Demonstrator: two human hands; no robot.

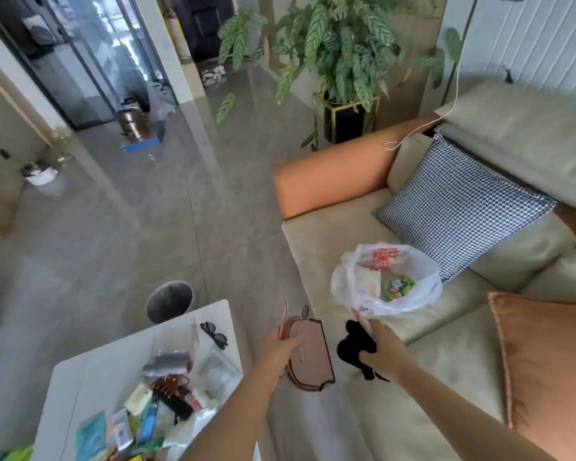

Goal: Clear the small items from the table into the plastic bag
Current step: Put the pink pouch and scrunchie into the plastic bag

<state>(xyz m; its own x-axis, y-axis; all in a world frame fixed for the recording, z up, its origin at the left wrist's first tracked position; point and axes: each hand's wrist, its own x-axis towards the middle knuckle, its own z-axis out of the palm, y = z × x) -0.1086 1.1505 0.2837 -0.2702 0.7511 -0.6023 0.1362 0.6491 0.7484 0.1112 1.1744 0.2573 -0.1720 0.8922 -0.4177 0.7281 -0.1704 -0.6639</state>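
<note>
The left hand (280,344) is closed around a pink pouch (308,356), held over the gap between the table (80,377) and the sofa (363,247). The right hand (381,349) grips a black item (354,344), perhaps a cloth, and seems to pinch the near edge of the plastic bag (386,281). The bag sits open on the sofa just beyond that hand. Small items (157,407) and dark glasses (214,334) lie on the table, left of the sofa.
</note>
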